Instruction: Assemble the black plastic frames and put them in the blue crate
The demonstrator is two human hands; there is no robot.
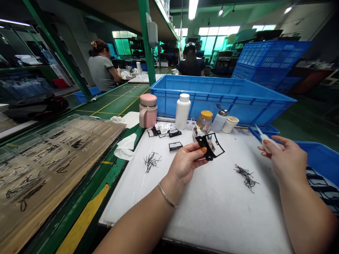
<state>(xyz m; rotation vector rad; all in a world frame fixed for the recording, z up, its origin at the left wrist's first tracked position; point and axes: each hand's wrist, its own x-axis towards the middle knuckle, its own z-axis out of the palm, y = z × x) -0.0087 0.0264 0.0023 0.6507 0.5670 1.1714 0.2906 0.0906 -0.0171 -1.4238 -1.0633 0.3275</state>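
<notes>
Two bare hands work over a white padded board (212, 211). The left hand (185, 164) pinches a thin black rectangular frame (209, 146) in the air between thumb and fingers, while the right hand (287, 158) closes around slim white plastic tweezers (267, 141); a tangled pile of black strips (246, 178) lies on the board nearby.

Probably a small-parts factory workshop, long green-edged workbench (113, 176), stacked blue plastic crates (267, 61), seated co-worker (102, 70) at a further bench, small black frames (202, 141), overhead fluorescent tube (192, 8)
</notes>
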